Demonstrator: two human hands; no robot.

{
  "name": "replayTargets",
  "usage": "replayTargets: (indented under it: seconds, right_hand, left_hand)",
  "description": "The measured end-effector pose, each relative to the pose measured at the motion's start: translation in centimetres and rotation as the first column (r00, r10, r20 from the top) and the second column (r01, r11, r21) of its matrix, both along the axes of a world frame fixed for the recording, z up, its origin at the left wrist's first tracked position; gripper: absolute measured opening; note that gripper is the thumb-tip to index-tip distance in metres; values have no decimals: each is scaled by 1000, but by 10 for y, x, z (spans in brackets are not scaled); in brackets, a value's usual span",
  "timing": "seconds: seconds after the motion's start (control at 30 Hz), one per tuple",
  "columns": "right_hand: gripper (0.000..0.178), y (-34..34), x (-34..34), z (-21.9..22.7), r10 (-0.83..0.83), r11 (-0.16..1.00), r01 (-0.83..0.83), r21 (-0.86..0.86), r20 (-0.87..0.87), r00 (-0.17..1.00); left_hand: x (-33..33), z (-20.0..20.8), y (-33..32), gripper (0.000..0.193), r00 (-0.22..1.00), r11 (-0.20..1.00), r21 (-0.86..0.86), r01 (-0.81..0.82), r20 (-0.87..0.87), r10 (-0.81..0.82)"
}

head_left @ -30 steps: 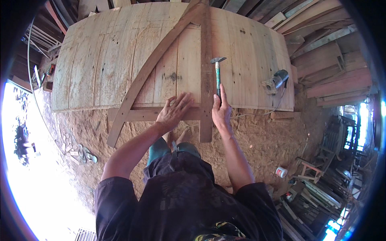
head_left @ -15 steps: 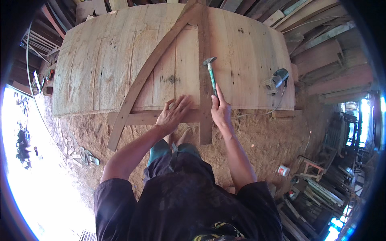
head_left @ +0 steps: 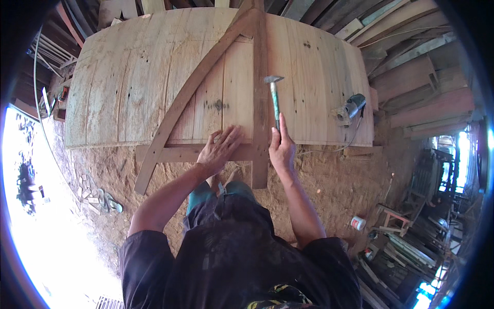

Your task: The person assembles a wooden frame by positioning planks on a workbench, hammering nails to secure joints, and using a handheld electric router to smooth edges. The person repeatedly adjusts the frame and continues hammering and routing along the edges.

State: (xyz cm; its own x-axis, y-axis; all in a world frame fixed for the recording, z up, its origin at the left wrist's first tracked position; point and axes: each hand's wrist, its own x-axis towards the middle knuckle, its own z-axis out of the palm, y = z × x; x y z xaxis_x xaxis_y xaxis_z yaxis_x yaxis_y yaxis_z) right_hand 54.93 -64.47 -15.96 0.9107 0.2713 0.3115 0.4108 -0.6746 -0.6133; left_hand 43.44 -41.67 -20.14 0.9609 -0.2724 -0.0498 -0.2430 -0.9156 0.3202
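My right hand (head_left: 282, 149) is closed round the lower handle of a hammer (head_left: 275, 98) with a chipped green-and-white grip. The hammer's metal head is raised above the planks, beside the upright of a reddish-brown wooden frame (head_left: 260, 103). Its index finger stretches along the handle. My left hand (head_left: 220, 150) lies on the near edge of a pale plank panel (head_left: 206, 123), fingers spread forward and palm near the frame's crosspiece (head_left: 185, 154). Whether anything small sits beneath those fingers cannot be seen. The frame, with one slanted leg, rests across the panel and overhangs its near edge.
A corded power tool (head_left: 352, 107) lies on the panel's right part, its cable trailing over the front edge. Lumber (head_left: 432, 92) is stacked beyond and to the right. A white tub (head_left: 357, 223) and a pair of sandals (head_left: 109, 202) are on the dirt floor.
The hammer in my right hand has tilted, its head turning and shifting slightly right. My left hand stays on the panel's edge. The whole view has shifted a little.
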Motion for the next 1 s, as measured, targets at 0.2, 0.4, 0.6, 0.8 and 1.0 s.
replayTargets:
  seconds: [0.2,0.4,0.6,0.8,1.0]
  right_hand:
    - [56,-10,45,14,53,922,209,327,-640,766]
    - [57,-53,180,-6,124,682,526,508,-790,601]
    - [76,-107,242,23,-259,964,262,-40,67,964]
    - [90,-228,271,-16,-522,737,626,256,-373,767]
    - [106,-238,288,-36,-245,756,543,367,-610,754]
  left_hand:
    - [-4,1,-2,93,998,998,-33,-57,-40,55]
    - [6,8,-13,100,998,998,-34,-58,2,58]
    - [-2,22,-9,101,985,987,-27,-158,-75,155]
    - [7,24,-23,100,973,986,16,-168,-155,169]
    - [5,22,-21,106,970,978,117,-172,-152,189]
